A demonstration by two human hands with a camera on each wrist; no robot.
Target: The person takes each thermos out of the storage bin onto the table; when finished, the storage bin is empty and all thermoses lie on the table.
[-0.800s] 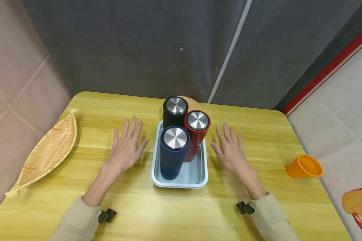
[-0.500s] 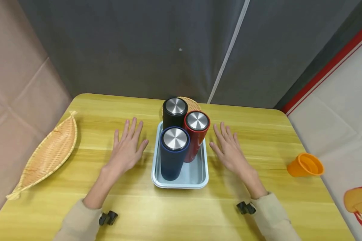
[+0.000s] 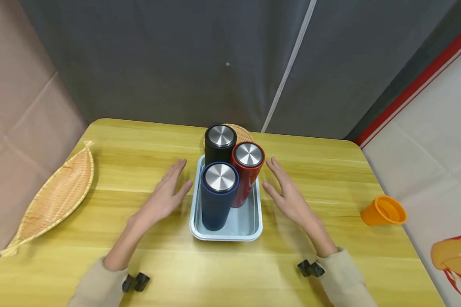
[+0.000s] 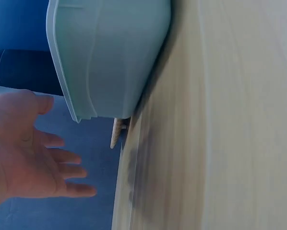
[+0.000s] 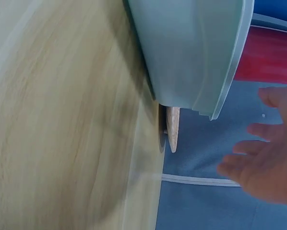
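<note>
A pale blue rectangular tray [image 3: 249, 230] with raised sides lies mid-table. Standing in it are a black thermos [image 3: 215, 153], a red thermos [image 3: 243, 187] and a dark blue thermos [image 3: 215, 211], each with a shiny metal lid. My left hand [image 3: 165, 196] hovers beside the tray's left side, palm turned inward, fingers straight. On the other side my right hand [image 3: 288, 194] mirrors it, thumb apart, close to the red thermos. Both wrist views show a gap between the hand and the tray wall [image 4: 119, 52]. Neither hand holds anything.
A leaf-shaped woven basket [image 3: 59, 192] lies at the left of the wooden table [image 3: 230, 273]. Behind the black thermos, a round woven piece [image 3: 242, 133] is partly hidden. An orange cup [image 3: 384, 210] stands at the right edge. A dark curtain [image 3: 157, 64] hangs behind.
Both hands have rolled from palms down to palms facing inward, with fingers drawn closer together. The right hand has moved slightly nearer the tray. The thermoses and tray keep their places.
</note>
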